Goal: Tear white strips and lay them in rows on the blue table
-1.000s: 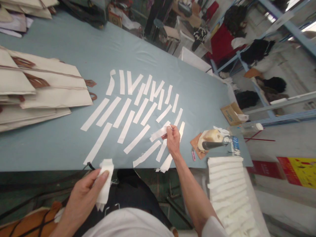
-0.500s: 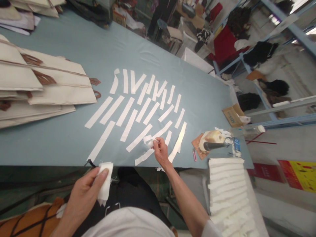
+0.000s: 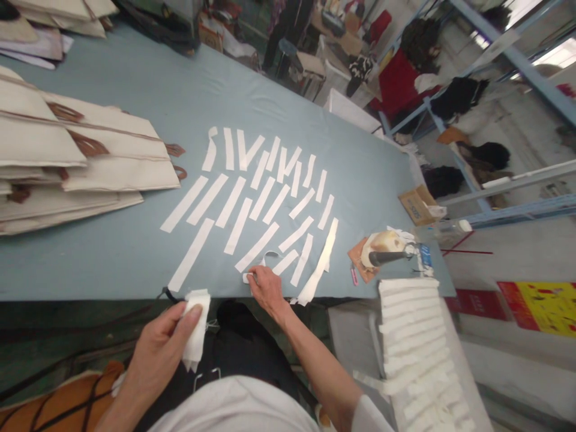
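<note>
My left hand (image 3: 164,339) is closed on a folded stack of white fabric (image 3: 197,330), thumb on top, just off the table's near edge. Loose threads hang at the stack's side. My right hand (image 3: 267,291) pinches one end of a white strip (image 3: 247,277) close to the near edge, and a curled loop of strip (image 3: 271,257) rises behind the fingers. Several flat white strips (image 3: 193,255) lie spread in slanted rows beyond both hands. A longer cream strip (image 3: 320,267) lies to the right of my right hand.
Cream bags with brown trim (image 3: 117,144) are piled on the table (image 3: 135,258) at left. An iron (image 3: 382,255) rests at right near a pink cutter (image 3: 354,275). Layered white fabric pieces (image 3: 414,336) sit beside the table. A cardboard box (image 3: 416,205) stands farther back.
My right hand has moved left and toward the near edge with a strip in its fingers. My left hand still holds the folded stack. The view has shifted slightly.
</note>
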`<action>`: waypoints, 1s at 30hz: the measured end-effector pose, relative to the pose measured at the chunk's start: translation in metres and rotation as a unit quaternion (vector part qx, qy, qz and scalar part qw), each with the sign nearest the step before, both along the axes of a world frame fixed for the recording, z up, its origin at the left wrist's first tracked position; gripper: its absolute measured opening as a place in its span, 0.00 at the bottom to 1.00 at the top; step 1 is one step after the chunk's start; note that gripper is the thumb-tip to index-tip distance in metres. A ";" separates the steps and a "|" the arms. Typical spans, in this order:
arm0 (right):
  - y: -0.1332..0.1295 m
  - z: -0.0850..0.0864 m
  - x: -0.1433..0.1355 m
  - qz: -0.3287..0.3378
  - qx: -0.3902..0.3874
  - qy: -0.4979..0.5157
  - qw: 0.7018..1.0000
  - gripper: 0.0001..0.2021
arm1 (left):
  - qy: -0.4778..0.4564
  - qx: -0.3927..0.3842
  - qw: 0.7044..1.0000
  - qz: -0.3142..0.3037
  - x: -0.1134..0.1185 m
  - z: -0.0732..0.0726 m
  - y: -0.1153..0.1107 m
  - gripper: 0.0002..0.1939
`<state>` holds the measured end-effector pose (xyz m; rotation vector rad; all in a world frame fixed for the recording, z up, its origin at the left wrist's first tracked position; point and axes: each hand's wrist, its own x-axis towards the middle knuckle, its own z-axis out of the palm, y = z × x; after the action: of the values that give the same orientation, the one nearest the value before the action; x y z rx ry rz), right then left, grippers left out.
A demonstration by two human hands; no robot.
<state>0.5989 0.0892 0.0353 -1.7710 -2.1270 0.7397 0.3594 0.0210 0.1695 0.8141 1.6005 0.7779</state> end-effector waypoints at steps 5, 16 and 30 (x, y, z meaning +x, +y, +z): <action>-0.007 0.007 -0.013 0.021 0.023 0.015 0.999 0.11 | -0.002 0.001 0.999 -0.040 -0.016 0.002 -0.005 0.20; -0.017 0.068 -0.027 -0.112 0.128 0.202 0.964 0.16 | -0.062 -0.025 0.997 0.023 -0.038 0.022 -0.012 0.28; -0.030 0.220 -0.095 0.227 0.240 0.260 0.907 0.16 | -0.329 -0.051 0.935 0.121 -0.039 0.069 0.006 0.27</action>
<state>0.5042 0.0590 0.2549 -0.7290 -2.0984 0.6209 0.3207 0.0269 0.2384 0.2287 1.1245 1.0055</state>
